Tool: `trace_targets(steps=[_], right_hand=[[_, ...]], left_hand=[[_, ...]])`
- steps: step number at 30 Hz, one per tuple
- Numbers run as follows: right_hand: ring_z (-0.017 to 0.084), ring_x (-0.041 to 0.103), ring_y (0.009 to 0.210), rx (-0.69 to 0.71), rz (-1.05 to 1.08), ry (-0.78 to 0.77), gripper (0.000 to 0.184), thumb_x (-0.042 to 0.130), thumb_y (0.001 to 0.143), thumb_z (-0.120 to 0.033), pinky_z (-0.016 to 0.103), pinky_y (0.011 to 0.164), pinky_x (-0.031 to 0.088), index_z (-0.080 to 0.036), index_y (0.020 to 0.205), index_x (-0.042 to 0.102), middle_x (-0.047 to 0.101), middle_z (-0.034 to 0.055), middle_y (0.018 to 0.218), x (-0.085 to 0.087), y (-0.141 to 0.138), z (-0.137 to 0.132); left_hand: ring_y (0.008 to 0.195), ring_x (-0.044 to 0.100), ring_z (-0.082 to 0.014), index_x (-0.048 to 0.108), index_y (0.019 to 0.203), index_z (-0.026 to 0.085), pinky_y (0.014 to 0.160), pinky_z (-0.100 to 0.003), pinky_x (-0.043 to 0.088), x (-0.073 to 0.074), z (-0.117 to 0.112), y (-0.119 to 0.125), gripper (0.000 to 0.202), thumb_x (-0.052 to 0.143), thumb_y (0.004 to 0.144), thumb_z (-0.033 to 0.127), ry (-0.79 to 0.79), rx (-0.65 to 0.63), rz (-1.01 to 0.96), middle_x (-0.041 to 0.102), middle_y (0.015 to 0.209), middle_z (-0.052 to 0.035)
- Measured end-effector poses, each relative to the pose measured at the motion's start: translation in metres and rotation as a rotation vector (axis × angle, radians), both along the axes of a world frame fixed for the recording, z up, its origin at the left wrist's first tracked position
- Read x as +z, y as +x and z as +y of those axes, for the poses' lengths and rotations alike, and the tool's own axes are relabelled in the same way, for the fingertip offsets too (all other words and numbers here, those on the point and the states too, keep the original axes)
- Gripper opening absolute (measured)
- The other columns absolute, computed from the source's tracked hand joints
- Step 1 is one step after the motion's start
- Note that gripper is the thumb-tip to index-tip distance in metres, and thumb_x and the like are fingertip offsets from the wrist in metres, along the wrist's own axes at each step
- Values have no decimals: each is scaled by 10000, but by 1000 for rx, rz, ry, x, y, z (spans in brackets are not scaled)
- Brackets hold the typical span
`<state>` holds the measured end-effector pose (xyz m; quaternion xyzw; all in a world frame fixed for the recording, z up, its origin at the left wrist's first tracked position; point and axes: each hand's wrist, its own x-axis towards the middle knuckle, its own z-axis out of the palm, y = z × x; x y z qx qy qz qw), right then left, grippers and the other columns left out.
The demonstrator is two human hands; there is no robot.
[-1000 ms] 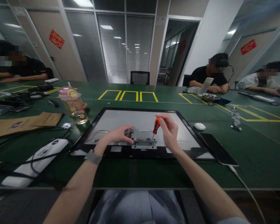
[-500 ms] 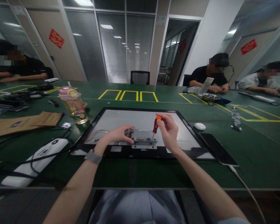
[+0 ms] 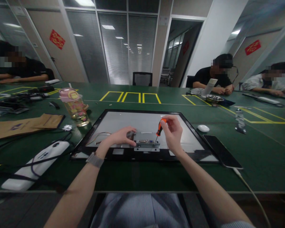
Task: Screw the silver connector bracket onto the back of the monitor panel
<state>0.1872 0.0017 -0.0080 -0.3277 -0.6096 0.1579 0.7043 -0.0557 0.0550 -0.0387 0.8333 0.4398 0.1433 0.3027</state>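
Observation:
A flat display panel (image 3: 133, 120) with a black frame lies on the table in front of me, its grey-white side up. Near its front edge sits a metal bracket (image 3: 147, 146) carrying a row of connector ports. My left hand (image 3: 120, 136) grips the bracket's left end, thumb in front and fingers behind. In the fingers of my right hand (image 3: 174, 134) is an orange and black screwdriver (image 3: 159, 128). It leans slightly, its tip down at the right part of the bracket. The screw under the tip is too small to make out. Thin wires (image 3: 95, 138) lie left of my left hand.
To the left stand a pink-lidded bottle (image 3: 74, 107), a brown paper bag (image 3: 26, 125) and a white power bank-like device (image 3: 38, 164) with black cables. On the right lie a white mouse-like object (image 3: 203, 128) and a phone (image 3: 222, 150) on a cable. Other people sit farther off.
The screwdriver's handle has tilted a little to the right along with my right hand. My left hand and the bracket have stayed put.

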Motion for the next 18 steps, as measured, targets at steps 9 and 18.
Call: trace_targets(steps=[9,18], right_hand=[[162,558,798,18,-69,-40,198,426,947,-245,327,750,433,-219,1013,611,581,30,871,4,2,-4],[155,528,756,7,-36,-37,83,579,868,-261,301,669,451,-231,935,617,533,22,872,0,2,-1]], left_hand=[[1304,409,-271,564,1182,240,1097,-381,294,-2,1,-1,706,782,577,532,4,-2,21,467,1411,-56],[1277,435,-278,561,1189,238,1083,-393,315,-2,1,-2,730,772,571,564,-3,0,17,476,1396,-63]])
